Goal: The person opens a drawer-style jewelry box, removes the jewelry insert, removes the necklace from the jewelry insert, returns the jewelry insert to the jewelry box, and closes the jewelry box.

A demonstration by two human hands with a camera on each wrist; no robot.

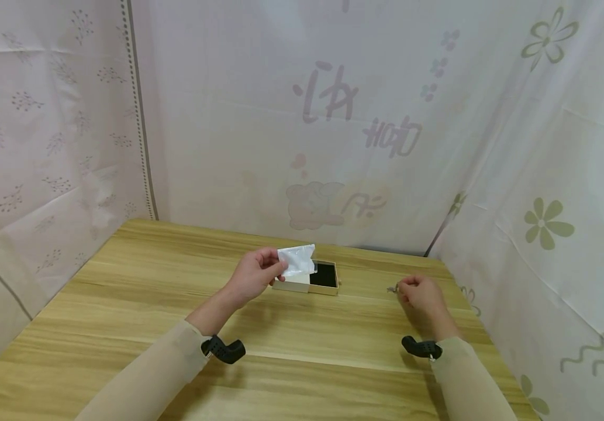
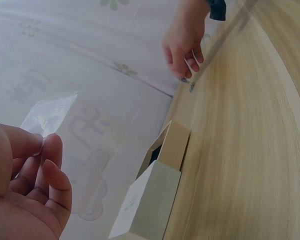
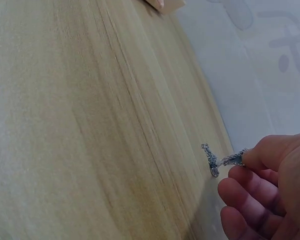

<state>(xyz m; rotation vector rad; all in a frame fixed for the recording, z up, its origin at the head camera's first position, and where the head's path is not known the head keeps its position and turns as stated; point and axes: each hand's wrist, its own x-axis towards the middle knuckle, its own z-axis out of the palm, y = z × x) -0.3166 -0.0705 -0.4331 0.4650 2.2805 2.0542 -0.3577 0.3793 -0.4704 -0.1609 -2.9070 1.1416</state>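
My left hand (image 1: 254, 273) pinches a small, translucent plastic bag (image 1: 297, 260) between thumb and forefinger, holding it up above a small drawer box. The box's white sleeve (image 2: 157, 200) lies on the table, and its tan drawer (image 1: 324, 290) is pulled partly out to the right, showing a black lining. To the right of the box, my right hand (image 1: 424, 295) pinches one end of a small, sparkling silver jewellery piece (image 3: 213, 162) with a branching shape. The jewellery is at or just above the tabletop; whether it touches I cannot tell.
A wood-grain table (image 1: 259, 374) stretches beneath both hands. Pale patterned curtains (image 1: 228, 117) hang close behind it and along both sides. Each wrist carries a black curved band (image 1: 223, 349).
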